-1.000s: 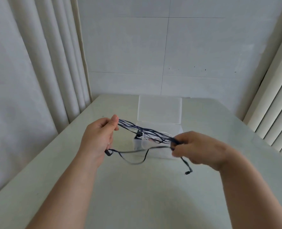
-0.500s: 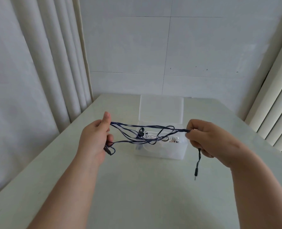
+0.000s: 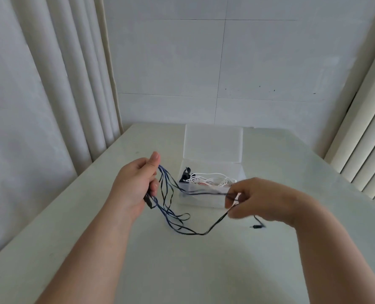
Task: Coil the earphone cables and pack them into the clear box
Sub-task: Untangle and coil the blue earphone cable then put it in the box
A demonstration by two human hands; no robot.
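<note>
A dark blue earphone cable (image 3: 171, 216) hangs in loose loops between both hands above the table. My left hand (image 3: 134, 185) pinches one end of the bundle, with an earbud poking out below the fingers. My right hand (image 3: 259, 198) pinches another stretch of the same cable; the jack plug (image 3: 258, 226) dangles under it. Behind the hands stands the clear box (image 3: 204, 199), its lid (image 3: 213, 143) folded back upright. Inside lie a coiled white earphone cable (image 3: 213, 179) and a black piece (image 3: 185, 173).
The pale table (image 3: 182, 270) runs to a white wall at the back. Curtains (image 3: 50, 106) hang along the left edge, and vertical blinds (image 3: 368, 150) close off the right side.
The cable was stretched taut between my hands; now it sags in loops toward the table. My right hand dropped lower and moved slightly toward the left hand.
</note>
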